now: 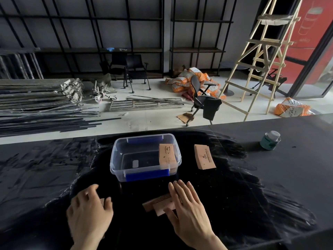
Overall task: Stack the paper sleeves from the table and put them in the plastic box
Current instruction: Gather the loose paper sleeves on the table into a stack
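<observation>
From the head view, the only one we have, we see our right hand (187, 204) lying flat, fingers spread, on a loose fan of paper sleeves (158, 204) on the black table (270, 177), just in front of us and nearer than the plastic box (119, 170). The fan pokes out from under the hand toward the left, its long axis running roughly left to right and tilted a little. Our left hand (90, 208) hovers or rests just beside it, loosely curled; a pale edge shows by its fingers, but we cannot tell whether it grips a sleeve. The right hand is plainly the nearer one, pressing on the fan rather than clamped round it. The box stands straight ahead beyond both hands, with one sleeve batch (166, 156) already leaning at its right end. A further stack (204, 156) lies on the table just right of the box, nearer our right side. We judge that squaring the fan comes next.
</observation>
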The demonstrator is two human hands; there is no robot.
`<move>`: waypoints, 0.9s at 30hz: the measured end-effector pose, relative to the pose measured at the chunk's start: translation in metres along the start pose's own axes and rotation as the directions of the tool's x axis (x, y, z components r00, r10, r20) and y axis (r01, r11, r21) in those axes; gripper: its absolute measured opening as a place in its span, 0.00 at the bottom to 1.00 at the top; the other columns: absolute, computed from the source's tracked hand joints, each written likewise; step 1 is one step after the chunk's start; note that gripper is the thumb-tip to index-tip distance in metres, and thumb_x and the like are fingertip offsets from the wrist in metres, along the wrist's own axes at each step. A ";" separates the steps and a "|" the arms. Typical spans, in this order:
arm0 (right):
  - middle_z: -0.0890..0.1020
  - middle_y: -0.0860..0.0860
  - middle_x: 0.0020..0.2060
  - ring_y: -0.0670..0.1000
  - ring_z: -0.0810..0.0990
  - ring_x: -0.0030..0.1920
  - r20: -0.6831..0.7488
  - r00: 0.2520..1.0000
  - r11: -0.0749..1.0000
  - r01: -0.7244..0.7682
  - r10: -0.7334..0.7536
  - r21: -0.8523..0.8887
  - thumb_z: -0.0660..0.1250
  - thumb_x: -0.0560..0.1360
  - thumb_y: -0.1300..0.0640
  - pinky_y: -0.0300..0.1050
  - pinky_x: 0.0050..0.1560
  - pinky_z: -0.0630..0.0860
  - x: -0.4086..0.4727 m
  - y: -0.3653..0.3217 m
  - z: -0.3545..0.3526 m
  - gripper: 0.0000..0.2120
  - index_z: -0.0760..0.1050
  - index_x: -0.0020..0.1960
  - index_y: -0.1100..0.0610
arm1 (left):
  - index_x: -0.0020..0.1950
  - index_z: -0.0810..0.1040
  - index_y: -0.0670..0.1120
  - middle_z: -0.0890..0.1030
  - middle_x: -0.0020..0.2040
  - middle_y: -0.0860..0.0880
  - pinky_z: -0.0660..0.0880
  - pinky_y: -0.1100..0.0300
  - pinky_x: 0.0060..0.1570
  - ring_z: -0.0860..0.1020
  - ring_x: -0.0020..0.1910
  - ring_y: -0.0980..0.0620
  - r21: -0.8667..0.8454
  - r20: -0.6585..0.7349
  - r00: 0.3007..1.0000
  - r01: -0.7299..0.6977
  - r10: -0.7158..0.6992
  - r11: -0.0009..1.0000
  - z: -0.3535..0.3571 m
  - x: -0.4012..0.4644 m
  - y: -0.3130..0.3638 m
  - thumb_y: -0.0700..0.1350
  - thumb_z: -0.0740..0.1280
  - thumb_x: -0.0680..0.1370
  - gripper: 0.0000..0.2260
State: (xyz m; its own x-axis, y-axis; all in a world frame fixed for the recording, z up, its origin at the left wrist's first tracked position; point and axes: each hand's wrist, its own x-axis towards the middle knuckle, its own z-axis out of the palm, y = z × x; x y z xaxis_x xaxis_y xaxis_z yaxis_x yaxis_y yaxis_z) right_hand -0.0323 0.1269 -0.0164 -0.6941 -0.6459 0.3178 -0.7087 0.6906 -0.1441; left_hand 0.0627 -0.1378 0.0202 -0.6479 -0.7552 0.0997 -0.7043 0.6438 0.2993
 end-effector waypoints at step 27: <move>0.72 0.56 0.77 0.56 0.67 0.78 -0.025 0.999 0.999 -0.043 0.043 -0.003 0.62 0.81 0.39 0.59 0.75 0.57 -0.002 0.001 0.002 0.35 0.64 0.79 0.61 | 0.52 0.76 0.58 0.82 0.45 0.59 0.82 0.67 0.51 0.83 0.47 0.62 -0.600 0.175 0.795 -0.382 0.581 0.703 -0.010 -0.030 0.114 0.37 0.74 0.75 0.17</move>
State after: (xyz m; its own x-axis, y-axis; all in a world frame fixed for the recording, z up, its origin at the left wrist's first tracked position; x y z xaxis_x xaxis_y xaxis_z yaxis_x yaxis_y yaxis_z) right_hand -0.0314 0.1283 -0.0189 -0.7203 -0.6075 0.3347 -0.6780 0.7185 -0.1550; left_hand 0.0043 -0.0429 0.0606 -0.9750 -0.2043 0.0876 -0.0732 0.6672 0.7413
